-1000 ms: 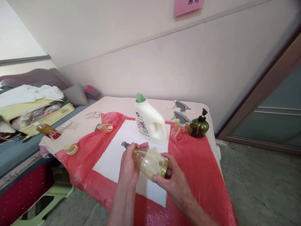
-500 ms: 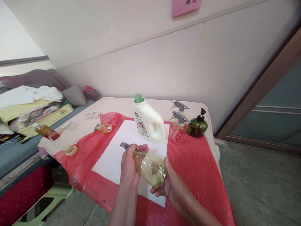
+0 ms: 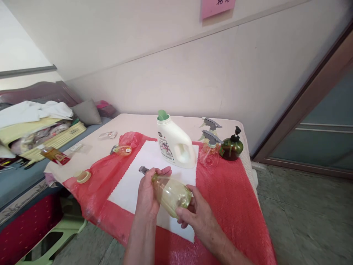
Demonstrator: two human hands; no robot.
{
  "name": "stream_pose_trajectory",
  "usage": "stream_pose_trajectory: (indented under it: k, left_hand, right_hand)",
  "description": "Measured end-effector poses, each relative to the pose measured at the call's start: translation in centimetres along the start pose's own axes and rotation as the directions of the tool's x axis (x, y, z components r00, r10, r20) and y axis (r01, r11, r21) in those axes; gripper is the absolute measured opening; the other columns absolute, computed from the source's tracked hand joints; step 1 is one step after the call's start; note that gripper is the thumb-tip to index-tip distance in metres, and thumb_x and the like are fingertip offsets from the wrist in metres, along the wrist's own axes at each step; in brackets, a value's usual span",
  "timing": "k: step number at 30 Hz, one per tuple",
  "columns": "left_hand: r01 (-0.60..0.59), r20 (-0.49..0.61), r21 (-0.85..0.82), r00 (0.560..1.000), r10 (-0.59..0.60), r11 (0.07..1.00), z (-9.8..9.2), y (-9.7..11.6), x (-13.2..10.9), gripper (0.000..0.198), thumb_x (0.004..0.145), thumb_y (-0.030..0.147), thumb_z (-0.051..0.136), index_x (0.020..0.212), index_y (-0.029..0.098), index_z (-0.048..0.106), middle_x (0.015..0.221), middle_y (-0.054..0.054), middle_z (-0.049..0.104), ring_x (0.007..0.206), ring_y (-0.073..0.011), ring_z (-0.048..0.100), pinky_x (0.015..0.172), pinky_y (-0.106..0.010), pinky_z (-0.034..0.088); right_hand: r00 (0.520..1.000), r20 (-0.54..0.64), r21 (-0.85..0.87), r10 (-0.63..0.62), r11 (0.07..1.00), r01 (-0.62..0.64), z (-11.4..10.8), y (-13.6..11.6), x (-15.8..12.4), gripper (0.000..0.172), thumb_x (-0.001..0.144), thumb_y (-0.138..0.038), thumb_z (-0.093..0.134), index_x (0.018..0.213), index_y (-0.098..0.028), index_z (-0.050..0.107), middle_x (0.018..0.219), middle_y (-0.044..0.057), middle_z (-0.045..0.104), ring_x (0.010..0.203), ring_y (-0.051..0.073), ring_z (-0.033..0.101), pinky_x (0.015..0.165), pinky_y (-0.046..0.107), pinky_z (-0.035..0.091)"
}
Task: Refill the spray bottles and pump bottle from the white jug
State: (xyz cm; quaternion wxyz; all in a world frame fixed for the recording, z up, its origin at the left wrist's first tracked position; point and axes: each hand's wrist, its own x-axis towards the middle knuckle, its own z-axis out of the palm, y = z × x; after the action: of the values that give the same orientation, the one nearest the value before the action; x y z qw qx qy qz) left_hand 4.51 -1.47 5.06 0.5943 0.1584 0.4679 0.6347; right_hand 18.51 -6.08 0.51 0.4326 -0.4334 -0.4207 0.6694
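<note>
A clear yellow-green spray bottle (image 3: pixel 170 192) lies tilted across both hands, its grey spray head (image 3: pixel 143 169) pointing to the upper left. My left hand (image 3: pixel 150 189) is wrapped round its neck and hides part of the spray head. At the base, my right hand (image 3: pixel 194 209) grips with thumb in front and fingers at the far side. Beneath the bottle is a white sheet (image 3: pixel 129 187). Behind it stands a white jug (image 3: pixel 176 145) with a green spout and a handle on its right.
A pink spray bottle (image 3: pixel 209 154), with another spray head behind it, and a green pump bottle (image 3: pixel 231 149) stand at the right. Leftward lie a small bottle (image 3: pixel 122 150), a cap (image 3: pixel 83 176) and an amber bottle (image 3: pixel 56 155). Red plastic (image 3: pixel 226 202) covers much of the table.
The bottle has shifted slightly left and turned a little in my hands. My right thumb has moved down from the bottle's upper side to its lower front, as the right hand changes its hold.
</note>
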Motion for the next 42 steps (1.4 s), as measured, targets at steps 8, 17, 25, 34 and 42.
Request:
stream_pose_trajectory:
  k: [8,17,25,34,42]
  left_hand:
    - [-0.007,-0.036,0.003,0.999,0.007,1.0,0.1,-0.7,0.2,0.021,0.072,0.032,0.066,0.066,0.016,0.053,0.094,-0.011,0.073,0.094,-0.0253,0.068,0.082,-0.034,0.049]
    - [-0.079,-0.073,-0.052,0.994,0.075,0.996,0.0,-0.8,0.4,0.024,0.071,0.035,0.068,0.068,0.017,0.053,0.094,-0.012,0.073,0.096,-0.0263,0.067,0.083,-0.036,0.048]
    - [-0.032,-0.016,-0.013,0.999,0.032,0.999,0.5,-0.9,-0.1,0.024,0.072,0.037,0.067,0.07,0.017,0.055,0.095,-0.014,0.073,0.094,-0.0269,0.068,0.078,-0.035,0.048]
    - [-0.08,-0.068,-0.04,0.995,0.077,0.996,0.1,-0.7,0.3,0.023,0.074,0.036,0.065,0.068,0.017,0.052,0.095,-0.012,0.073,0.097,-0.0262,0.067,0.081,-0.036,0.048]
    - [-0.031,-0.04,-0.015,0.999,0.03,0.999,0.4,-1.1,-0.1,0.023,0.072,0.035,0.067,0.069,0.017,0.053,0.095,-0.014,0.073,0.094,-0.0258,0.068,0.079,-0.035,0.048]
  right_hand:
    - [0.929,0.143,0.29,0.34,0.883,-0.368,-0.1,0.3,0.6,0.072,0.078,-0.079,0.034,0.104,-0.014,0.052,0.063,0.004,0.064,0.041,0.011,0.057,0.037,0.018,0.039]
    - [0.99,-0.106,-0.104,-0.092,0.991,0.081,0.1,0.4,-0.1,0.091,0.065,-0.04,0.077,0.139,-0.027,0.026,0.102,0.004,0.064,0.076,0.018,0.066,0.071,0.035,0.055]
    - [0.977,0.063,0.144,0.202,0.967,-0.209,-0.7,0.5,0.9,0.074,0.072,-0.082,0.043,0.096,-0.014,0.057,0.061,0.001,0.059,0.039,0.013,0.056,0.035,0.022,0.038]
    - [0.997,-0.077,0.106,-0.015,0.994,0.023,-0.1,-0.2,0.4,0.1,0.05,-0.049,0.086,0.133,-0.032,0.032,0.127,0.008,0.053,0.059,0.011,0.062,0.051,0.028,0.052]
    - [0.975,0.063,0.169,0.213,0.961,-0.221,-1.0,0.7,1.1,0.078,0.072,-0.084,0.039,0.095,-0.012,0.058,0.059,0.002,0.058,0.04,0.013,0.056,0.037,0.023,0.04]
